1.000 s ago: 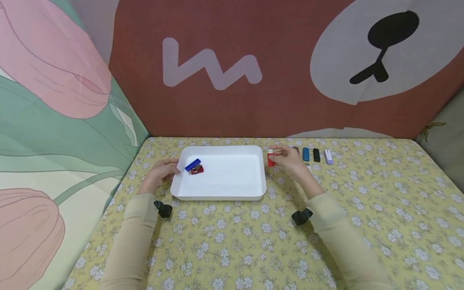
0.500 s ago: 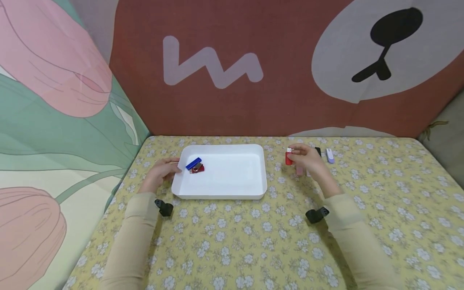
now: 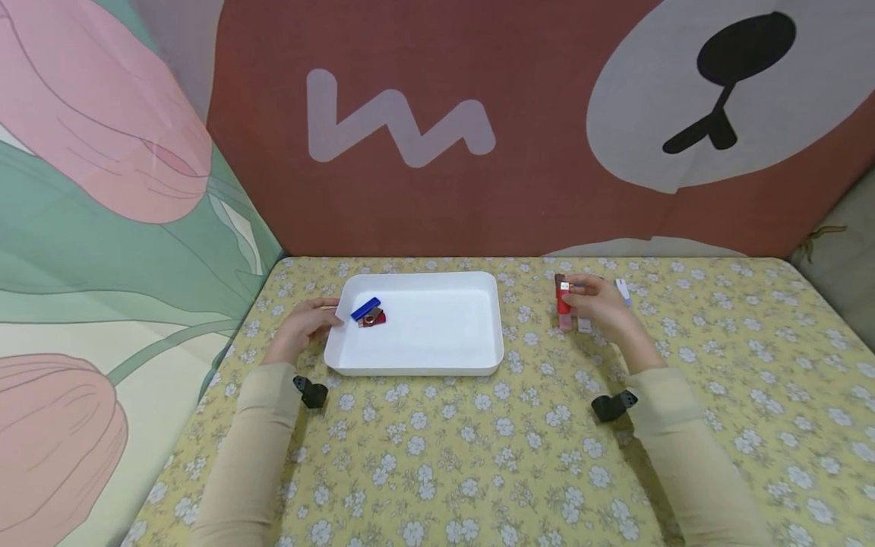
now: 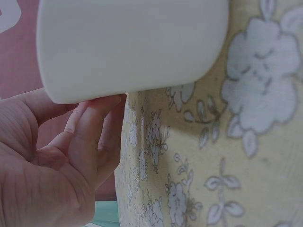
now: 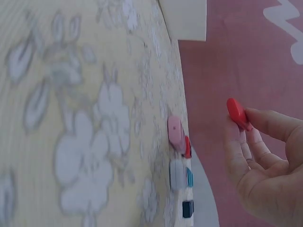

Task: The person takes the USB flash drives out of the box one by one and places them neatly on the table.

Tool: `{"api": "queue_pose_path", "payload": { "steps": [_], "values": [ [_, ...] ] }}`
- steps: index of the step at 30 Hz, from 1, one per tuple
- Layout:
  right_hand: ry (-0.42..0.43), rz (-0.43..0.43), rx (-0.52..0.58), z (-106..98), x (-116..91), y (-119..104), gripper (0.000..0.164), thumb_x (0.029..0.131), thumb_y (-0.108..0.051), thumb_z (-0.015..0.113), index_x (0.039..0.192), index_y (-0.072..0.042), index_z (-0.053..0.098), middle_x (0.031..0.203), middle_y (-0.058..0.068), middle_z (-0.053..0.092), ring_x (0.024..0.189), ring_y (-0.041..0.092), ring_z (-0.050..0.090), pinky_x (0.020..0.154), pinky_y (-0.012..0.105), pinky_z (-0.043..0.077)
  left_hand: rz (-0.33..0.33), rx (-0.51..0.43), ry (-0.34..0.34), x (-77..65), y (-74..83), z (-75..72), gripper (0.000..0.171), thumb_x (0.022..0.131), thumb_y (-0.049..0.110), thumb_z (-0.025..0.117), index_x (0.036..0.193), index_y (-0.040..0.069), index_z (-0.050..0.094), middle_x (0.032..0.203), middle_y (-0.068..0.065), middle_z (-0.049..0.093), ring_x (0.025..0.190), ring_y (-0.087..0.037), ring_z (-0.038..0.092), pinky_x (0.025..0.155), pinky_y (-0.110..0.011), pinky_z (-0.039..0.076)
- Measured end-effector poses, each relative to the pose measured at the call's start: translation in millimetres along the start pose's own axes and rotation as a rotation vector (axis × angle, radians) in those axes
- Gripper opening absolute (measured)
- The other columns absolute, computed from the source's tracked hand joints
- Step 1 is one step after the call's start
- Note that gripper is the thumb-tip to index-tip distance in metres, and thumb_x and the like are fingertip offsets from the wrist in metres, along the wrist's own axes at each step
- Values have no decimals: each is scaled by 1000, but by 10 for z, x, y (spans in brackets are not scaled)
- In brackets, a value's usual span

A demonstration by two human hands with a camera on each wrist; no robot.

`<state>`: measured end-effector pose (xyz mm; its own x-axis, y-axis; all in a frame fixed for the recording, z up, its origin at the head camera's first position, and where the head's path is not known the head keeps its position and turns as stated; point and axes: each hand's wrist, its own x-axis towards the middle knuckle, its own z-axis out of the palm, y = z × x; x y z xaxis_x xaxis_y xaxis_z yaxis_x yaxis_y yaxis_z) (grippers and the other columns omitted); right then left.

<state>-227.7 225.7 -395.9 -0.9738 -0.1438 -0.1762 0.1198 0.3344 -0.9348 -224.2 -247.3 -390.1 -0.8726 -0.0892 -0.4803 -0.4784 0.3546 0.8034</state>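
Observation:
My right hand (image 3: pixel 603 304) pinches a red USB flash drive (image 3: pixel 563 301) between thumb and fingertips, its metal plug pointing up. In the right wrist view this drive (image 5: pixel 236 113) is held above the table, over the other drives. My left hand (image 3: pixel 302 328) holds the left edge of a white tray (image 3: pixel 437 330), thumb at the rim and fingers against the outer wall (image 4: pixel 132 52). Inside the tray, at its left end, a blue USB flash drive (image 3: pixel 365 308) lies against a red swivel USB flash drive (image 3: pixel 375 320).
Right of the tray lie a pink drive (image 3: pixel 565 323), a whitish drive (image 3: pixel 584 325) and a white-and-lilac drive (image 3: pixel 623 292). The right wrist view also shows a teal drive (image 5: pixel 190 177) and a black drive (image 5: pixel 188 209). A floral cloth (image 3: pixel 437 456) covers the table.
My right hand has moved right with the red USB flash drive, from beside the tray to over the row of drives. My left hand stays at the tray.

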Motion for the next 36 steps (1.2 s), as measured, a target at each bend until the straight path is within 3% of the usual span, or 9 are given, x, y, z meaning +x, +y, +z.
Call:
{"api": "queue_pose_path", "payload": {
  "steps": [11, 22, 31, 36],
  "values": [
    [4, 44, -57, -193, -73, 68, 56, 99, -23, 50, 145, 3, 30, 121, 11, 48, 81, -6, 57, 82, 23, 53, -5, -4, -4, -9, 12, 2, 59, 91, 4, 54, 147, 6, 36, 149, -17, 37, 58, -4, 41, 60, -19, 40],
    [2, 54, -6, -337, -77, 197, 57, 98, -16, 52, 143, 7, 27, 104, -1, 51, 80, -5, 59, 80, 20, 55, 5, -5, -4, 0, 1, -3, 59, 90, 3, 54, 146, 5, 37, 147, -17, 39, 59, -4, 42, 60, -19, 41],
    [-4, 72, -19, -420, -101, 265, 58, 98, -9, 50, 145, 11, 24, 114, 10, 51, 79, -9, 58, 78, 15, 53, 2, -7, -9, 7, 4, -9, 60, 90, 4, 55, 147, 5, 36, 149, -18, 37, 59, -3, 43, 61, -18, 42],
    [-7, 75, -52, -460, -127, 289, 56, 97, -7, 50, 143, 13, 26, 101, -1, 55, 78, -8, 58, 76, 15, 53, 3, -5, -4, 9, 2, -7, 60, 90, 3, 55, 147, 5, 36, 149, -18, 36, 58, -3, 43, 60, -18, 42]
  ]
}}
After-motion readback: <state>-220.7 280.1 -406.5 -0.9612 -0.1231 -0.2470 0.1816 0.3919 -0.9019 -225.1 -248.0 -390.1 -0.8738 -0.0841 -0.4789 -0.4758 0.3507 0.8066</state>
